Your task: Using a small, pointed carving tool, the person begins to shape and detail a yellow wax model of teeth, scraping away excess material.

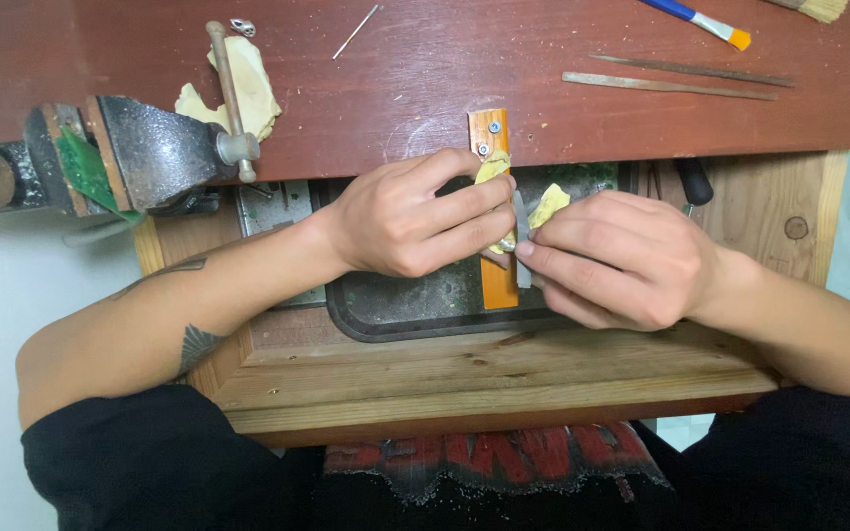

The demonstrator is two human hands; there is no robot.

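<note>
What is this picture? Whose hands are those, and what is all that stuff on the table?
A camera on a person's head looks down, so you see their own two hands. The left hand and right hand meet over an orange wooden peg sticking out from a red-brown workbench. Both pinch yellow cloth around a small grey metal piece. Below sits a dark tray in a wooden drawer. On the bench: a metal vise, two thin files, a needle and brushes.
</note>
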